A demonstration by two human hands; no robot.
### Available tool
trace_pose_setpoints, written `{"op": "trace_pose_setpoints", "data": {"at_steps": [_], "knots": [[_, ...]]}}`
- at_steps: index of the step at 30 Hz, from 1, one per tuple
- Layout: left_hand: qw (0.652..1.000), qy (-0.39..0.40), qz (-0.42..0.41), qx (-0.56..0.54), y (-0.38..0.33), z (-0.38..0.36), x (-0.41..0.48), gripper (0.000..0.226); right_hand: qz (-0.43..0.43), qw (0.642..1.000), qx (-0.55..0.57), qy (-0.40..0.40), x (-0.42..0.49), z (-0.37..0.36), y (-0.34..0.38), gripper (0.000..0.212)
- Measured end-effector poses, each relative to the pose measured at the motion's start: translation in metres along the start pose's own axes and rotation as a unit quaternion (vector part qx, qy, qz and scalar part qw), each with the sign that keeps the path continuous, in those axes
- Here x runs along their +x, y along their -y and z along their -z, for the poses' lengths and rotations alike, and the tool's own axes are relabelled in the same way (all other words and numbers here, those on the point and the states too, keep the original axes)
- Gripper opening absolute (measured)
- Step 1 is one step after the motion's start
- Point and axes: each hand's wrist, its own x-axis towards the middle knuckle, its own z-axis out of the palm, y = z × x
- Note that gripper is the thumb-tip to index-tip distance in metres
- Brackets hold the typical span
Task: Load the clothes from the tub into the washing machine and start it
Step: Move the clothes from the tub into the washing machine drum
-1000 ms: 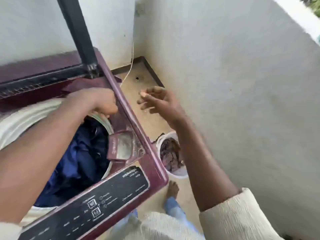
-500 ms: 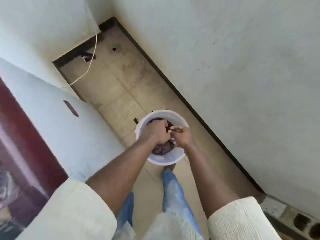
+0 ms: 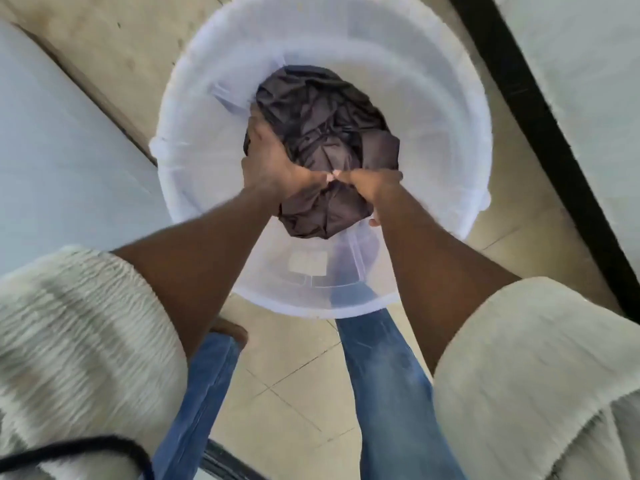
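Observation:
A white translucent plastic tub [image 3: 446,109] stands on the tiled floor right below me. A crumpled dark brown garment [image 3: 322,129] lies in its bottom. Both of my hands reach down into the tub. My left hand [image 3: 273,164] grips the garment's left side, fingers dug into the cloth. My right hand [image 3: 370,188] is closed on the garment's near right part, thumb by the tub wall. The two hands nearly touch each other. Only the washing machine's white side panel [image 3: 52,150] shows, at the left.
Beige floor tiles [image 3: 294,386] surround the tub. A white wall with a black skirting strip [image 3: 540,126] runs along the right. My legs in blue jeans [image 3: 384,382] stand just behind the tub. A black cord [image 3: 86,445] hangs at the lower left.
I turned from the open machine down to the tub and bent much closer. Both hands went from the machine's rim into the tub and closed on the dark garment.

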Motion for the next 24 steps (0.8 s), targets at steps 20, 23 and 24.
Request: {"op": "trace_pose_setpoints", "data": {"at_steps": [20,23,24], "knots": [[0.988,0.129,0.089,-0.018,0.006,-0.045,0.059,0.143,-0.055,0.93,0.36,0.043,0.082,-0.037,-0.025,0.07],[0.959,0.141,0.165,-0.184,0.011,-0.051,0.059,0.134,-0.047,0.915,0.375,0.139,0.089,-0.03,-0.027,0.067],[0.956,0.137,0.166,-0.199,0.008,-0.049,0.054,0.125,-0.047,0.909,0.383,0.16,0.085,-0.027,-0.027,0.069]]}}
